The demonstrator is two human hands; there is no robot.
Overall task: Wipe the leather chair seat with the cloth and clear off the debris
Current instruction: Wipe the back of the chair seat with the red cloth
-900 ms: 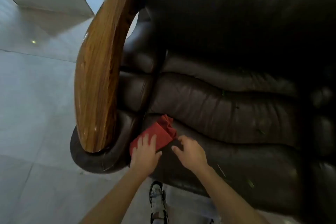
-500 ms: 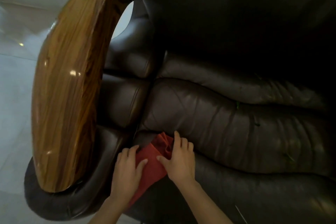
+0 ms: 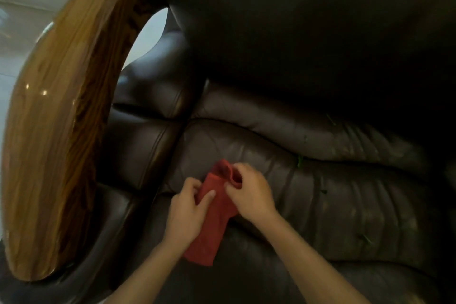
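Both hands are closed on the red cloth (image 3: pixel 217 215). The right hand (image 3: pixel 249 192) pinches the bunched upper end between thumb and curled fingers, a tight grip with no gap showing. The left hand (image 3: pixel 185 215) holds the cloth's left edge, its thumb pressed on top of the fabric and its fingers curled toward the edge (whether they reach under the fabric cannot be seen). Between the two grips the cloth lies folded into a long strip, its lower end loose on the leather.

The cloth looks light, soft and limp; it will sag wherever it is not held, so it is best gathered into a pad under a flat palm or taken at the bunched end, as the right hand does now. It probably drags a little on leather rather than sliding freely.

It lies on the chair seat (image 3: pixel 345 205), near the seat's left side and just right of the padded side cushion (image 3: pixel 138 145). The seat is dark, creased and puffed into ridges with deep seams between them, where bits could lodge. Green debris (image 3: pixel 300 161) sits in one seam to the right of the hands, with more specks (image 3: pixel 365 238) further right, none touched by the cloth. The glossy wooden armrest (image 3: pixel 56 145) rises on the left.
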